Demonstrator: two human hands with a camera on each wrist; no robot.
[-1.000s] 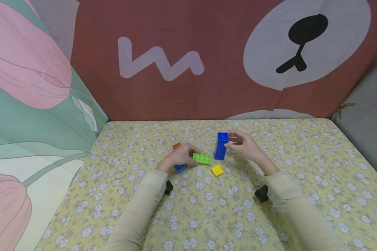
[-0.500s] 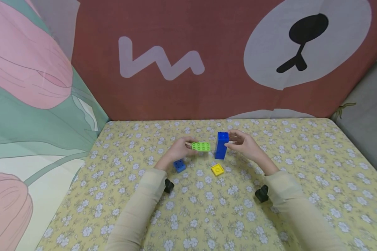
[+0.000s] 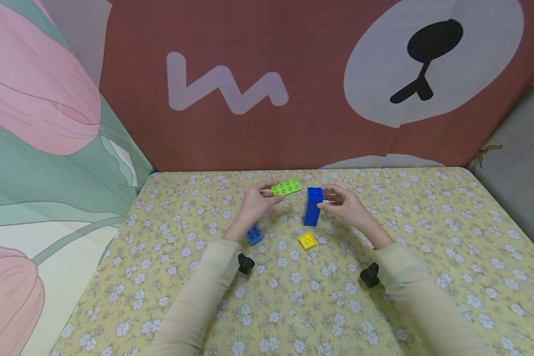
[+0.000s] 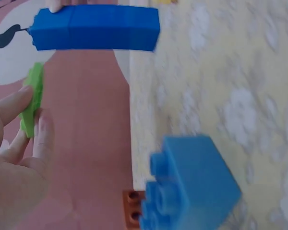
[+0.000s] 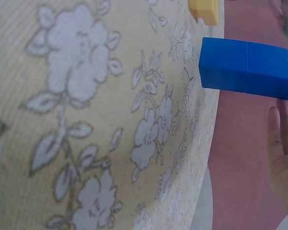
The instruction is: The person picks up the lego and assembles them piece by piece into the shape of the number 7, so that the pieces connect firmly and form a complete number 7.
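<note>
- While the green brick (image 3: 286,187) hangs clear of the table (image 3: 311,306), studs up and slightly askew, I judge that a level, square attitude would serve it best.
- The left hand (image 3: 254,205) pinches one end between thumb and fingers, leaving the other end free; I want that pinch firm, since an end hold could let the brick twist.
- Just right of it stands the blue tower (image 3: 312,214), upright and seamed in the wrist views; being tall and narrow, it probably tips easily, so I would avoid sideways knocks.
- The right hand (image 3: 346,204) is partly closed about the tower's upper part, thumb on the near side, fingers behind; I cannot tell how hard it presses, but light, even support seems right.
- Near the tower's foot, apart from it, lies the yellow brick (image 3: 307,241); I would leave it room.
- By the left sleeve (image 3: 200,291) sits the small blue brick (image 3: 254,236), the orange brick (image 4: 133,209) close by; a raised cuff should spare both.
</note>
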